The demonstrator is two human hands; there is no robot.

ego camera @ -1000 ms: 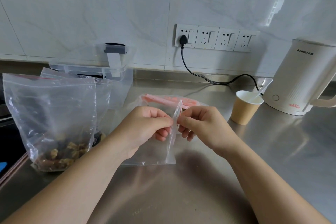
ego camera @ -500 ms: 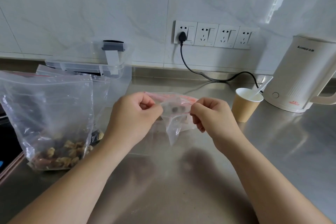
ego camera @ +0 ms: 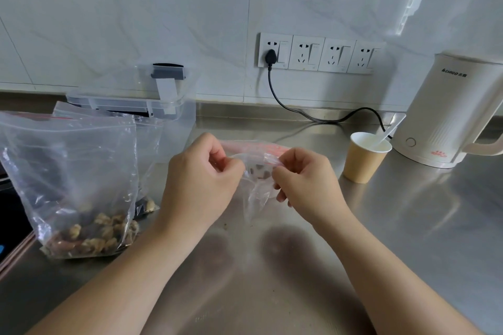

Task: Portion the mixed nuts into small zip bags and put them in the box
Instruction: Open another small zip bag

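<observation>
**Q:** Nuts, where are they now?

**Me:** Mostly at far left, in the big zip bag [ego camera: 70,185] standing on the table [ego camera: 408,226]. Behind it, the clear box [ego camera: 174,117]; I can't tell if it holds any portions.

**Q:** And my hands?

**Me:** Left hand [ego camera: 198,179] and right hand [ego camera: 304,179] each pinch the mouth of one small zip bag [ego camera: 255,179], a few dark pieces inside. I judge sealing, boxing and further portions remain.

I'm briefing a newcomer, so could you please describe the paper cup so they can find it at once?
Start at the white kettle on the right of the steel counter. Just left of it stands the paper cup. It is the only brown, opaque container, with a white plastic spoon leaning inside.
</observation>
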